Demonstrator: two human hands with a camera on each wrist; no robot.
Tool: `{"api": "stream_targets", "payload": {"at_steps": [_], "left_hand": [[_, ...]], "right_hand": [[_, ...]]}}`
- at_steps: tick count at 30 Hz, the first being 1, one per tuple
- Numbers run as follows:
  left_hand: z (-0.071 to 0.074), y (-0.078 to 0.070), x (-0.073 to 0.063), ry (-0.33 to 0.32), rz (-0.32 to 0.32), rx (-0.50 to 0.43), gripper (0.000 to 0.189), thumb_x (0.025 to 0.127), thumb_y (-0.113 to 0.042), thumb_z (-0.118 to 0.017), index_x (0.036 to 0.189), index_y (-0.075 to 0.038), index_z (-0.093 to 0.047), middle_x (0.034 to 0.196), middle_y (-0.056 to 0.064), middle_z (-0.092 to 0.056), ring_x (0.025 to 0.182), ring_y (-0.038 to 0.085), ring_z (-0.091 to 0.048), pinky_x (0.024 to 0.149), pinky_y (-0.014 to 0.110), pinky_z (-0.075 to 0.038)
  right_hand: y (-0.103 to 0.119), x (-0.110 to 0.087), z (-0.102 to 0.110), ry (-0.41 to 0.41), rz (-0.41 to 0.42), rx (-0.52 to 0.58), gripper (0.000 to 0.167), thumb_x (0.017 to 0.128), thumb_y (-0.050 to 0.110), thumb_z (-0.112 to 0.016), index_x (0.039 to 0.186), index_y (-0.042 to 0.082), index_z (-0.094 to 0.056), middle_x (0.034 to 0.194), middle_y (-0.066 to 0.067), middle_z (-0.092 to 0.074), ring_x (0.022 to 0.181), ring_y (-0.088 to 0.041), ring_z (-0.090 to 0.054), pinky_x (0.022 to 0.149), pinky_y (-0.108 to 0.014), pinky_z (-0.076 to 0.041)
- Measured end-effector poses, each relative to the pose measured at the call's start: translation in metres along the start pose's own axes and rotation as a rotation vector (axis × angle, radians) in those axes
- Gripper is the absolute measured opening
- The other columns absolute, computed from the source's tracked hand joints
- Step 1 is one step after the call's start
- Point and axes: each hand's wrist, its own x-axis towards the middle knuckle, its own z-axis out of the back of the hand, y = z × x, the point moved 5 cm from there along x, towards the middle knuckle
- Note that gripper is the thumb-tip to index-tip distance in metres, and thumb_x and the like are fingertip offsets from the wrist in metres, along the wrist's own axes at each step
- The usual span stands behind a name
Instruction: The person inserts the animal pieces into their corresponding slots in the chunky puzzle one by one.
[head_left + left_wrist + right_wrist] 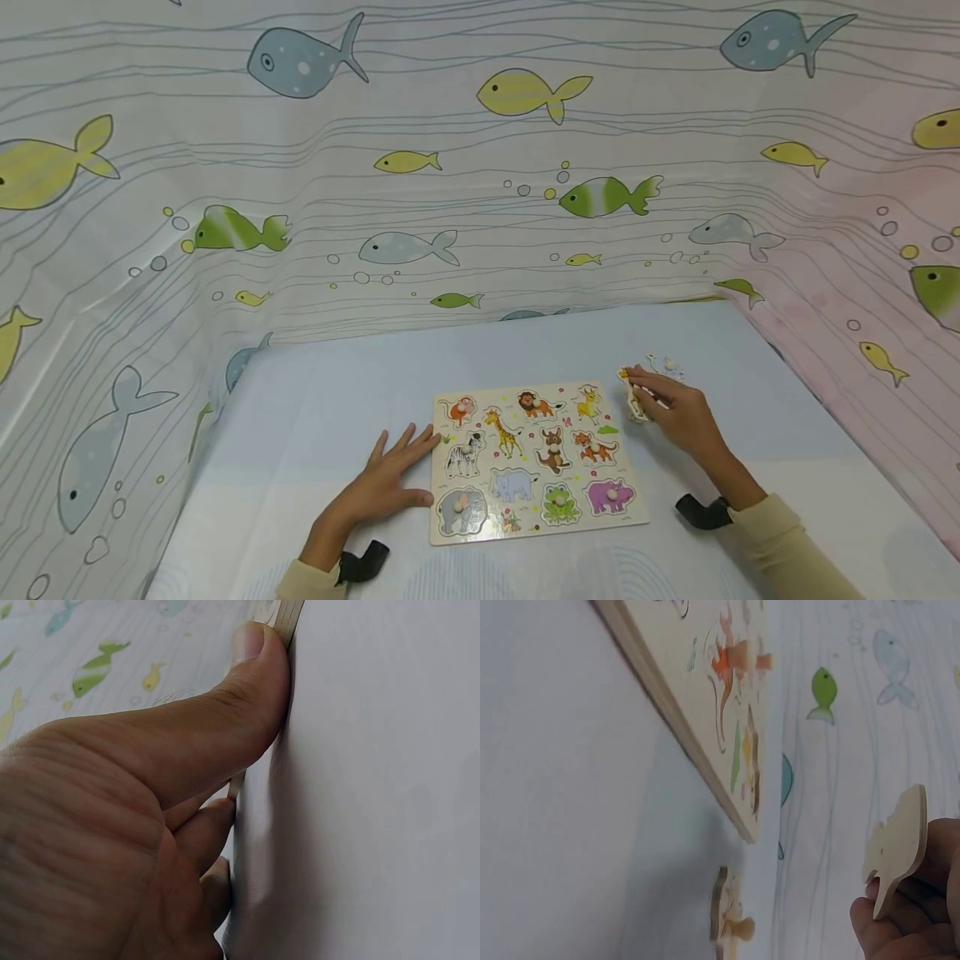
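Note:
A wooden animal puzzle board [517, 521] lies flat on the table. My left hand [386, 483] is spread beside it, with fingertips and thumb [255, 682] against its left edge. Off the board's upper right corner, my right hand [678, 417] pinches a puzzle piece [634, 403]. In the right wrist view this piece [900, 844] is raised above the table and turns its bare wood back to the camera. Its picture is mostly hidden by my fingers. Partly behind that hand lies a second, bluish puzzle piece [671, 367], whose knob [740, 928] shows in the right wrist view.
On the board, knobs stand on pieces such as the elephant [457, 508], frog [560, 503] and hippo [611, 497]. A pale cloth covers the table [360, 375]. Fish-patterned sheeting [420, 200] closes off the back and both sides.

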Motion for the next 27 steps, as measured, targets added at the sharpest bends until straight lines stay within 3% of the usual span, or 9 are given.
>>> {"api": "stream_targets", "payload": {"at_steps": [6,9,12,18,27], "left_hand": [[0.001,-0.001,0.0,0.0,0.004,-0.004,0.093,0.075,-0.039,-0.082,0.154,-0.017,-0.04,0.164,0.005,-0.028,0.155,0.036,-0.012,0.122,0.062,0.013],[0.001,-0.002,0.0,0.0,0.006,-0.005,0.093,0.075,-0.039,-0.082,0.154,-0.017,-0.04,0.164,0.005,-0.028,0.155,0.036,-0.012,0.122,0.062,0.013],[0.001,-0.003,0.0,-0.003,0.005,-0.012,0.092,0.074,-0.039,-0.082,0.154,-0.017,-0.04,0.164,0.005,-0.029,0.155,0.037,-0.013,0.122,0.062,0.012],[0.0,-0.003,-0.001,-0.003,0.003,-0.011,0.092,0.074,-0.039,-0.082,0.154,-0.017,-0.041,0.164,0.005,-0.029,0.155,0.037,-0.013,0.122,0.062,0.012],[0.001,-0.002,-0.001,-0.006,0.003,-0.007,0.092,0.074,-0.039,-0.082,0.154,-0.018,-0.041,0.164,0.004,-0.028,0.156,0.036,-0.012,0.122,0.062,0.012]], "right_hand": [[0.023,0.011,-0.019,0.064,0.077,-0.004,0.029,0.091,0.005,-0.071,0.12,0.006,-0.073,0.128,-0.012,-0.07,0.125,-0.017,-0.063,0.084,0.0,-0.047],[0.037,0.017,-0.03,0.101,0.121,0.012,0.03,0.091,0.005,-0.071,0.121,0.006,-0.073,0.128,-0.011,-0.069,0.122,-0.03,-0.064,0.076,-0.009,-0.053],[0.051,0.021,-0.041,0.132,0.182,0.025,0.03,0.091,0.004,-0.071,0.121,0.005,-0.072,0.128,-0.013,-0.07,0.12,-0.032,-0.065,0.072,-0.022,-0.059],[0.074,0.027,-0.062,0.189,0.271,0.045,0.03,0.09,0.002,-0.07,0.121,0.003,-0.071,0.128,-0.014,-0.069,0.121,-0.033,-0.065,0.086,-0.04,-0.062],[0.092,0.029,-0.094,0.274,0.345,0.089,0.029,0.091,0.002,-0.067,0.12,0.0,-0.071,0.128,-0.015,-0.069,0.122,-0.031,-0.065,0.093,-0.038,-0.059]]}}
